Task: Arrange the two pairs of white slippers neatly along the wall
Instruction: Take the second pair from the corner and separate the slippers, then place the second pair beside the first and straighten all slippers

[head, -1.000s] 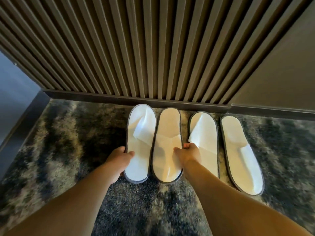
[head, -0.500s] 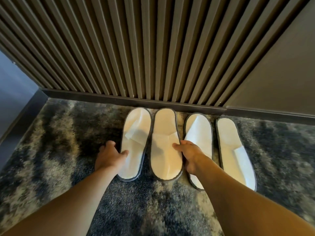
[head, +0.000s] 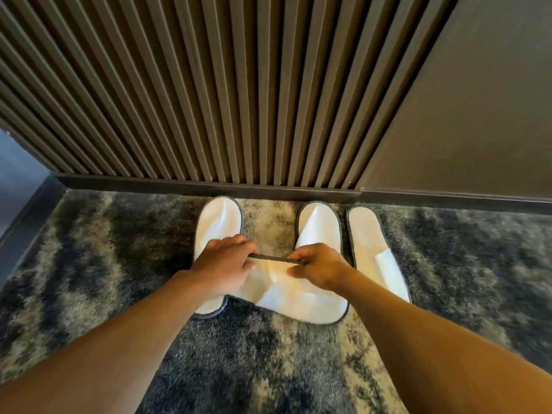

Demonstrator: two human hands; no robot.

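Three white slippers with dark rims lie flat on the carpet with one end at the wall: the left slipper (head: 217,222), the third slipper (head: 318,227) and the right slipper (head: 372,252). The second slipper (head: 298,297) is raised off the carpet and tilted, and a bare gap of carpet shows where it lay. My left hand (head: 222,268) and my right hand (head: 321,270) both grip its far dark rim. It hides the near part of the third slipper. My left hand also covers the middle of the left slipper.
A dark slatted wall (head: 239,100) with a baseboard (head: 209,188) runs behind the slippers, and a plain dark panel (head: 478,115) adjoins it on the right. Mottled grey carpet (head: 268,369) covers the floor. Another wall edge (head: 27,222) closes the left side.
Both hands have moved onto the second slipper and lifted its far end off the carpet toward me. The other three slippers lie as before. The camera has drawn back.
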